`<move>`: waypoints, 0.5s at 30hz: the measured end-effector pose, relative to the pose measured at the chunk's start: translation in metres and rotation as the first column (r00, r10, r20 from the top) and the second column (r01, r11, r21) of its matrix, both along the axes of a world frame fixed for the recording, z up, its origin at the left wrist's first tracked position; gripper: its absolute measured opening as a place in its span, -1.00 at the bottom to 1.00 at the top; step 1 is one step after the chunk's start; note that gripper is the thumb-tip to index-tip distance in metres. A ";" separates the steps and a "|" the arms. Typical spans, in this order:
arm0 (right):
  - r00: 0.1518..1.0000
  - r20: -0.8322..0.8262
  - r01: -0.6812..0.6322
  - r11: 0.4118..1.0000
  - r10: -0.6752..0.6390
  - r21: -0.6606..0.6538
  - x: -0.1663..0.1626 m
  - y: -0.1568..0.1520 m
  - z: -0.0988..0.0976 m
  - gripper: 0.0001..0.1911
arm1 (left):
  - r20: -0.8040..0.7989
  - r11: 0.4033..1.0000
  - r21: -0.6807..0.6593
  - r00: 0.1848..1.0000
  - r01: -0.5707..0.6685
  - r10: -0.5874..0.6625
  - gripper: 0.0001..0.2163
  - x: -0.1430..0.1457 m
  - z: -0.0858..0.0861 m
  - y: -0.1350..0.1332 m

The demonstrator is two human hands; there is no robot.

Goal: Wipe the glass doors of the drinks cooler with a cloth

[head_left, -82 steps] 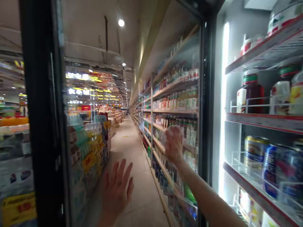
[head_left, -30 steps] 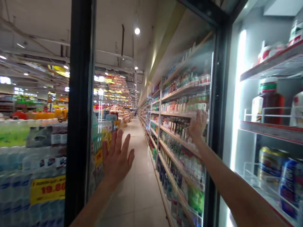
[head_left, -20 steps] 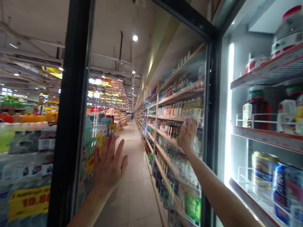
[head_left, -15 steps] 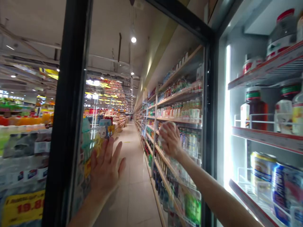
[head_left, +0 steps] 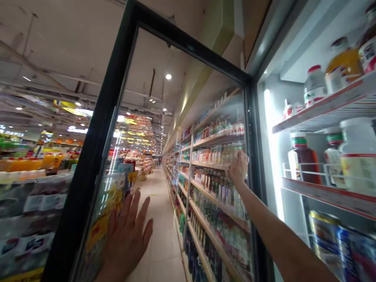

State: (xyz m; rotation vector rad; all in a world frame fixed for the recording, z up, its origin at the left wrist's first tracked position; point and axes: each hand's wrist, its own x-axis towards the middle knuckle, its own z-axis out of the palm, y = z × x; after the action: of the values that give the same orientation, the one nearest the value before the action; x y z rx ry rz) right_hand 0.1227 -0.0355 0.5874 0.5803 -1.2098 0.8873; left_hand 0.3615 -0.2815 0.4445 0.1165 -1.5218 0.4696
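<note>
In front of me is a glass cooler door (head_left: 188,98) with a black frame, swung open. My left hand (head_left: 129,231) is spread with its palm toward the lower left of the pane; it seems to rest on the glass. On the right side of the pane, near the hinge-side frame, my right hand (head_left: 237,170) is closed around a whitish cloth (head_left: 242,157) held against the glass. Blur hides the cloth's exact shape and most of the fingers.
At the right the lit cooler has shelves (head_left: 326,192) with a dark bottle (head_left: 304,158), other bottles and drink cans (head_left: 326,239). Packed drinks (head_left: 32,219) stand to the left, beyond the door frame. A tiled aisle (head_left: 157,219) shows through the glass.
My right hand has moved right and slightly up across the glass with the cloth, toward the hinge side. My left hand stays nearly in place. The view has shifted, showing the door's top corner.
</note>
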 end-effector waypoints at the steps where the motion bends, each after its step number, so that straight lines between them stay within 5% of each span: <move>1: 1.000 0.023 -0.004 0.997 0.006 -0.082 -0.003 0.003 0.005 -0.46 | -0.004 1.000 -0.014 1.000 0.013 -0.013 -0.37 0.000 0.005 0.001; 3: 1.000 -0.023 -0.019 0.999 0.018 -0.037 -0.002 -0.003 0.007 -0.46 | -0.008 0.998 -0.051 0.999 0.045 -0.045 -0.39 0.001 0.026 0.004; 7: 0.978 -0.197 0.018 0.922 0.063 0.386 0.009 -0.020 -0.005 -0.56 | -0.058 0.999 -0.016 0.997 0.046 -0.047 -0.50 0.007 0.102 0.009; 10: 0.993 -0.121 0.009 0.993 0.005 0.114 -0.004 0.005 0.011 -0.55 | -0.049 0.999 0.042 0.999 0.026 -0.024 -0.52 0.013 0.144 0.011; 12: 0.998 -0.057 -0.001 0.996 -0.004 -0.086 -0.013 0.019 0.035 -0.48 | -0.038 0.998 0.054 0.999 0.031 -0.029 -0.51 0.015 0.153 0.013; 15: 0.997 -0.076 0.002 0.999 -0.004 -0.033 -0.003 0.003 0.062 -0.44 | -0.041 0.998 0.051 0.999 0.034 -0.032 -0.50 0.016 0.150 0.012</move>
State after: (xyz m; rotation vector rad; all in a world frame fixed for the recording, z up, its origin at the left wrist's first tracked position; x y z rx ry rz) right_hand 0.1194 -0.0325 0.6491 0.5810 -1.1254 0.8733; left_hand 0.3778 -0.2693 0.5940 0.1401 -1.4944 0.3995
